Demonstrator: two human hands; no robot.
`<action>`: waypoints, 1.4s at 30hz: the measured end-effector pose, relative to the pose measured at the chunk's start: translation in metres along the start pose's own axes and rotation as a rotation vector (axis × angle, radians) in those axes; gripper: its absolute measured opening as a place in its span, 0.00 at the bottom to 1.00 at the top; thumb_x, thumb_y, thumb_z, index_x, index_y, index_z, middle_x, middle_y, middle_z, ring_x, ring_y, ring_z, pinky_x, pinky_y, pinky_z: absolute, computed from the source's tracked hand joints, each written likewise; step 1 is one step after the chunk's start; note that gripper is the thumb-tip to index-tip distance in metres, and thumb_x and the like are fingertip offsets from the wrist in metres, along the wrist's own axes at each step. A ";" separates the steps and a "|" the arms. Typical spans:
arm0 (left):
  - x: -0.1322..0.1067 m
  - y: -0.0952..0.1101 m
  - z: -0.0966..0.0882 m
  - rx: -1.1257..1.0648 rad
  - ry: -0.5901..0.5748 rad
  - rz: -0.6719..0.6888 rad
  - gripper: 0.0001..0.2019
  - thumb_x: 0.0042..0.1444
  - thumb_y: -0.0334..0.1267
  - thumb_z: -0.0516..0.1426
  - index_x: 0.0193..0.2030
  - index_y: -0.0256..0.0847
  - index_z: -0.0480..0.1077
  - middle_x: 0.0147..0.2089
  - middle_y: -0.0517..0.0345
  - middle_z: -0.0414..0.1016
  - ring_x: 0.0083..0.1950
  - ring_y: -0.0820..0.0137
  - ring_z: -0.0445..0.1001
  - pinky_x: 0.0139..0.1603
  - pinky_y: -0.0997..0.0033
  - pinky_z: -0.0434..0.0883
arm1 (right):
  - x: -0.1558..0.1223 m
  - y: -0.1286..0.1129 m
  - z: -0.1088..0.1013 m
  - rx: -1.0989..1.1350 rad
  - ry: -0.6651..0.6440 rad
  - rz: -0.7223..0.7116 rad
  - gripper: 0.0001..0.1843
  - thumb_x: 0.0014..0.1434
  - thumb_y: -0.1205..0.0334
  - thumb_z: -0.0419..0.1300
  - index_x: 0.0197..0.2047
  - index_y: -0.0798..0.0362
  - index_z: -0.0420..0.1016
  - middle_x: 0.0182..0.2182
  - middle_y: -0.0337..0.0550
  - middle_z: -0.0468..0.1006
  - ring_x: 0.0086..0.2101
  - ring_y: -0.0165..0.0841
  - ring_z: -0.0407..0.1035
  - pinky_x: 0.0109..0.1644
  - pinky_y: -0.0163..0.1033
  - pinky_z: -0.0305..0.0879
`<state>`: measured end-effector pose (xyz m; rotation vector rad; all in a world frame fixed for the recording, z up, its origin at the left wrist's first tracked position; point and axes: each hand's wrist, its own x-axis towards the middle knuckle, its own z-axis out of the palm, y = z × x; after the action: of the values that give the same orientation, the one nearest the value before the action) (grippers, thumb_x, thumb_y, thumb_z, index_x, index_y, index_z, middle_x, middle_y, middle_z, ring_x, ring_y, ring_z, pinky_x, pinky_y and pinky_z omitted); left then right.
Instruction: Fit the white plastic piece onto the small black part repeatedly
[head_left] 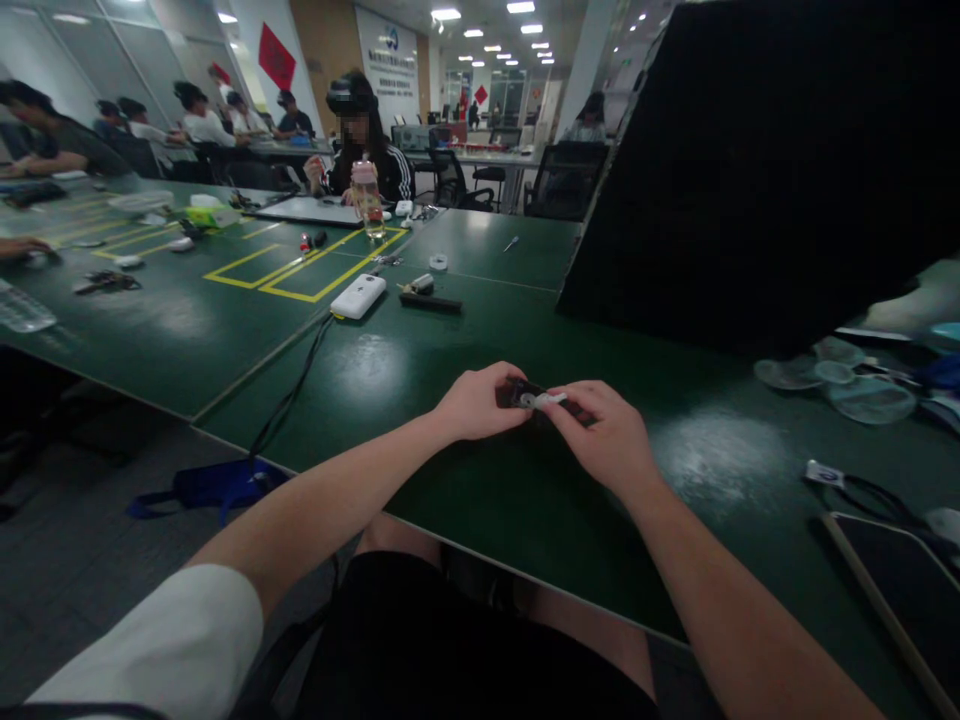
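Both hands meet just above the green table, in front of my body. My left hand pinches a small dark piece with a pale round part on it. From the other side, the fingertips of my right hand close on a small white piece that touches or joins the dark one. The exact kind of these pieces is too small and dim to tell. Fingers cover part of both.
Beyond my hands lie a white power bank, a black bar and a white ring. A large black panel stands at right. Clear plastic pieces and a phone lie rightward. A person sits across.
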<state>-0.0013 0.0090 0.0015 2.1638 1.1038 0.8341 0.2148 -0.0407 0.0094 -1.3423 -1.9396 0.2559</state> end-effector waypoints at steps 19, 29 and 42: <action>-0.001 -0.003 -0.001 -0.006 0.017 0.044 0.23 0.54 0.46 0.65 0.54 0.43 0.70 0.44 0.56 0.80 0.41 0.66 0.79 0.42 0.64 0.75 | -0.001 -0.002 -0.002 0.010 -0.003 0.049 0.15 0.67 0.49 0.58 0.45 0.48 0.82 0.45 0.48 0.78 0.39 0.39 0.73 0.36 0.44 0.71; 0.001 -0.013 -0.003 0.027 -0.020 -0.004 0.25 0.55 0.47 0.64 0.58 0.44 0.68 0.47 0.53 0.79 0.41 0.65 0.79 0.42 0.62 0.76 | 0.001 0.004 -0.008 0.042 0.060 0.058 0.18 0.68 0.46 0.57 0.48 0.51 0.80 0.47 0.50 0.77 0.39 0.39 0.73 0.36 0.44 0.71; -0.052 -0.079 -0.118 0.481 0.172 -0.317 0.26 0.53 0.46 0.62 0.59 0.46 0.66 0.50 0.52 0.80 0.49 0.57 0.79 0.49 0.60 0.74 | 0.000 0.019 -0.016 0.090 0.041 0.205 0.23 0.71 0.44 0.50 0.44 0.51 0.80 0.46 0.51 0.77 0.45 0.42 0.72 0.45 0.48 0.70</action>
<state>-0.1515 0.0287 0.0074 2.2213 1.8342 0.6652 0.2394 -0.0361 0.0107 -1.4760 -1.7369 0.4077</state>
